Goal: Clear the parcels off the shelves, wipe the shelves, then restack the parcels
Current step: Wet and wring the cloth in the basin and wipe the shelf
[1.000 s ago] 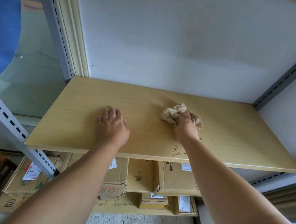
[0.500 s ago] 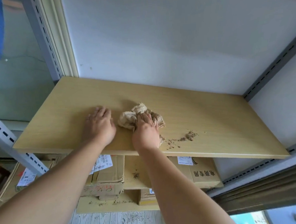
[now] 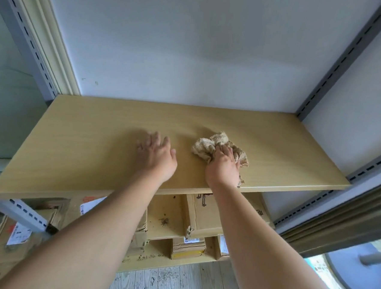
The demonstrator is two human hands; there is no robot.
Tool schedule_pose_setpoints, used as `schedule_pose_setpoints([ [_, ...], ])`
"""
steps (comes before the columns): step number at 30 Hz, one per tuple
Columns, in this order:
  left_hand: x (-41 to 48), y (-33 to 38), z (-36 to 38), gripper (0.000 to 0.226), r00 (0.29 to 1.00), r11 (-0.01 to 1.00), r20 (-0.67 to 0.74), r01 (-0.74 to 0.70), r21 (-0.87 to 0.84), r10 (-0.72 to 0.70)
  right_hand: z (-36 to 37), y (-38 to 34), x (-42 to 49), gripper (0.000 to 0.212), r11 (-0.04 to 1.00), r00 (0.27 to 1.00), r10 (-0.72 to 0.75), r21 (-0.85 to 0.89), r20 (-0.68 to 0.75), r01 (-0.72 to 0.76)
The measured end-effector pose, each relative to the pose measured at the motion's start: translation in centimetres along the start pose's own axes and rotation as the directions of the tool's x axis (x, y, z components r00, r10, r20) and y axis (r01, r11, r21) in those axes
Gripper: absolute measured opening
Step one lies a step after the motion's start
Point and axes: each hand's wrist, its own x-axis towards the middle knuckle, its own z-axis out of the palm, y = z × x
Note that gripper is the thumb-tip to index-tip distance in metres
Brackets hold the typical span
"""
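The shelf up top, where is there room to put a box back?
The top shelf is bare on its left part, between the grey post and the left hand. It is bare too on the right, past the rag that the right hand grips. The lower shelves are crowded with cardboard parcels.

Left hand (image 3: 157,156) fingers (image 3: 150,140) blurred; parcel labels (image 3: 17,233) unreadable.

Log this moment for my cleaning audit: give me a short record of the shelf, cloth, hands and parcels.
shelf: bare wood, no parcels on it
cloth: crumpled, beige, on the shelf
right hand: grips the cloth, pressing it down
left hand: flat on the shelf, beside the cloth
parcels: cardboard, on lower shelves
debris: crumbs on the lower shelf
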Motion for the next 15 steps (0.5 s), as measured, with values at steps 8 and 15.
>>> schedule_pose_setpoints([
  [8,-0.4,3.5,2.1,0.051,0.999,0.999,0.013,-0.048,0.002,0.048,-3.0,7.0,0.2,0.057,0.978,0.973,0.201,-0.027,-0.110,-0.205],
  [15,-0.6,4.7,1.6,0.054,0.997,0.999,0.063,-0.037,-0.019,0.038,-4.6,10.7,-1.6,0.044,0.948,0.940,0.304,-0.051,-0.155,-0.315],
])
